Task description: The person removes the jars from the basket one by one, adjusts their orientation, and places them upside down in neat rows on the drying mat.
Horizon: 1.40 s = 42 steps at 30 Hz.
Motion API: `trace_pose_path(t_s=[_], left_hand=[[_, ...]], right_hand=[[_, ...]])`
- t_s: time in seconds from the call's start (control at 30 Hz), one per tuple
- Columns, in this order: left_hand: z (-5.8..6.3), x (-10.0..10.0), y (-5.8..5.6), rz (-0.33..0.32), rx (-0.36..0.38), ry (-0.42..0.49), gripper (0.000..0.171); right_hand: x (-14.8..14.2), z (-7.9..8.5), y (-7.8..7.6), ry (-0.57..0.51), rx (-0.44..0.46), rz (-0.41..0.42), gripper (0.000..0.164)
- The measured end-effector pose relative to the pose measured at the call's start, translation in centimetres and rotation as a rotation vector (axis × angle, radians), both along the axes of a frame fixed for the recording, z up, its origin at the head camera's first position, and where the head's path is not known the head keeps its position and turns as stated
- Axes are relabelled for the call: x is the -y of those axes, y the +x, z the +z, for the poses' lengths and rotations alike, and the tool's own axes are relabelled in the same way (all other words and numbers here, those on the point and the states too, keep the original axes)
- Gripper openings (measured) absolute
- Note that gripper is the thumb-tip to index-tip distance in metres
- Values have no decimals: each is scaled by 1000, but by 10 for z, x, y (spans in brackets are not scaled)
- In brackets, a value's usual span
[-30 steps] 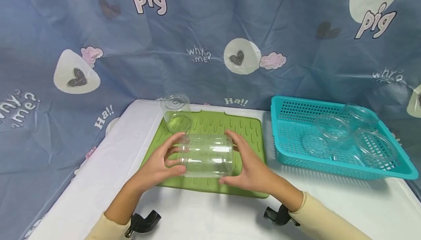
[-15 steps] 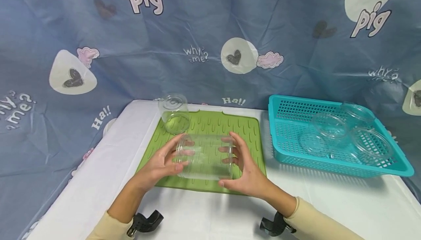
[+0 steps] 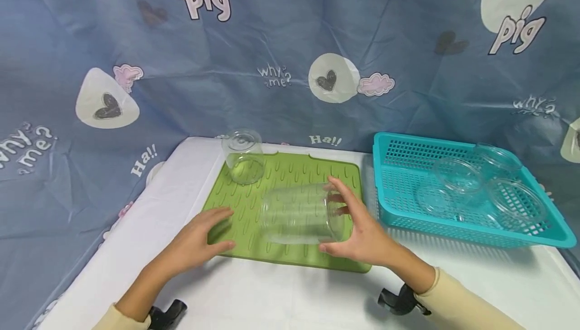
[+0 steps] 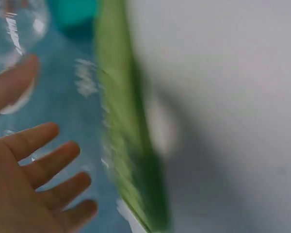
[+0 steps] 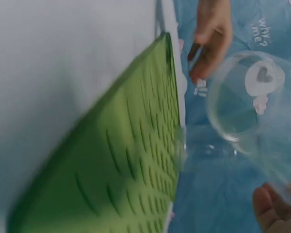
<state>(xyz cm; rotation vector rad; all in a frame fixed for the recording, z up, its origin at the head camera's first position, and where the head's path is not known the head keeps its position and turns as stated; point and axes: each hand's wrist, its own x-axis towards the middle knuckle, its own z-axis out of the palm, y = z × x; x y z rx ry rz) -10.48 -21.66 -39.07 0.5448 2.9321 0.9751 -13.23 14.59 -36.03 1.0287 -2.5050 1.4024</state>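
My right hand (image 3: 362, 234) grips one end of a clear jar-like cylinder (image 3: 296, 214), thumb at the lower edge and fingers over the top. The jar lies on its side above a green ribbed mat (image 3: 254, 252). My left hand (image 3: 195, 239) is apart from it, over the mat's left edge, fingers spread and holding nothing. In the left wrist view the left palm (image 4: 34, 189) shows open beside the jar (image 4: 19, 29). From the right wrist, the jar's round end (image 5: 233, 97) faces the left hand (image 5: 213, 39). A second clear jar (image 3: 244, 161) stands at the mat's back left corner.
A turquoise perforated basket (image 3: 382, 184) stands to the right, with several clear round containers (image 3: 457, 174) inside. White cloth (image 3: 272, 300) covers the table. A blue printed curtain (image 3: 281, 108) hangs behind it.
My left hand has let go of the jar and moved left and down. The right hand, still gripping the jar, has shifted slightly right. The second jar has stayed in place.
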Motion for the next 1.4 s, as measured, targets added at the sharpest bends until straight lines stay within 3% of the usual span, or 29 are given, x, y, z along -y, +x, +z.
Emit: trace_pose_path(t_s=[0.07, 0.13, 0.27, 0.43, 0.6, 0.8, 1.13, 1.4], left_hand=[[-7, 9, 0, 15, -19, -143, 64], [-11, 16, -1, -7, 40, -229, 65], [-13, 26, -2, -30, 176, -303, 65], [-15, 27, -1, 16, 174, -334, 54], [-14, 24, -1, 34, 154, -375, 52], [-9, 22, -4, 27, 135, -402, 52], [-6, 19, -7, 66, 141, -397, 54], [-8, 16, -6, 71, 144, -387, 53]], right_hand=[[-4, 6, -2, 109, -43, -32, 122], [-6, 14, -7, 226, -88, -54, 122], [1, 38, -26, 413, -184, -44, 121], [14, 61, -54, 518, -230, 27, 120], [17, 72, -76, 591, -139, 43, 119], [17, 75, -94, 659, -103, 33, 116], [27, 77, -112, 663, 9, 63, 116], [31, 70, -124, 657, 23, 78, 117]])
